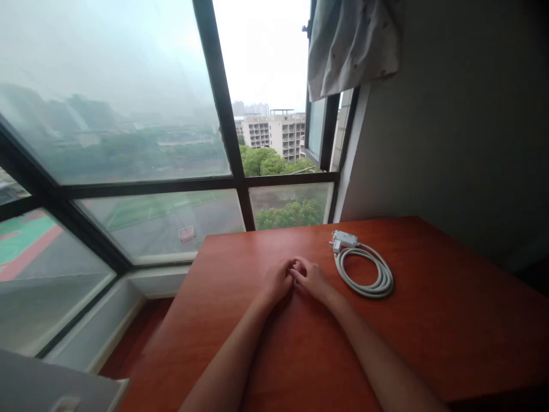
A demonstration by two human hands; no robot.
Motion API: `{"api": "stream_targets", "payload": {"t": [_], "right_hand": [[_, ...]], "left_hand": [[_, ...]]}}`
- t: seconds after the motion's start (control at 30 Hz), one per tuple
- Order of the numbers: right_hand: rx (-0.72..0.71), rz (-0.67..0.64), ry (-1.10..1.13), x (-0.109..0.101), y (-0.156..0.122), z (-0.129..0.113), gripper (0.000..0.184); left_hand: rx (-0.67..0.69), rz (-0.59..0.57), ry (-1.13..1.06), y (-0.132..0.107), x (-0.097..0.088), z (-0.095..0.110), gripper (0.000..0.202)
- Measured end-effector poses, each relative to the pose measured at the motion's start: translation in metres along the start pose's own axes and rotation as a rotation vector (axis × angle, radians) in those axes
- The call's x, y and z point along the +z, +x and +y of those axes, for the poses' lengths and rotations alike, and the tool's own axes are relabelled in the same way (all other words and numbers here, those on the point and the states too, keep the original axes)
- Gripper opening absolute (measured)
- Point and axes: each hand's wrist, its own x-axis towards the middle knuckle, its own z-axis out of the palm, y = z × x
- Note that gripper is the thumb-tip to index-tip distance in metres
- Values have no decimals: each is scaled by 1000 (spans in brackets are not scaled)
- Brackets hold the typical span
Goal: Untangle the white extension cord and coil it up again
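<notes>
On the reddish-brown wooden table, my left hand and my right hand meet near the middle. Their fingers are curled inward and the fingertips touch each other. Nothing shows in the small gap between them. Just right of my right hand lies a coiled grey-white power cord, with a plug and a pale rectangular block at the coil's far-left side. Neither hand touches the cord.
Dark-framed windows run behind and left of the table; one pane stands open at the right. A light curtain hangs above. A grey wall borders the right, and a pale furniture edge shows at lower left.
</notes>
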Motion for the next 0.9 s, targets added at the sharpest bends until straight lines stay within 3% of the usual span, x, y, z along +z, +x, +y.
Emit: {"api": "stream_targets", "payload": {"t": [0.9], "right_hand": [[21,-6,4,2,1,1,36]], "left_hand": [[20,20,-6,-1,0,-2,40]]}}
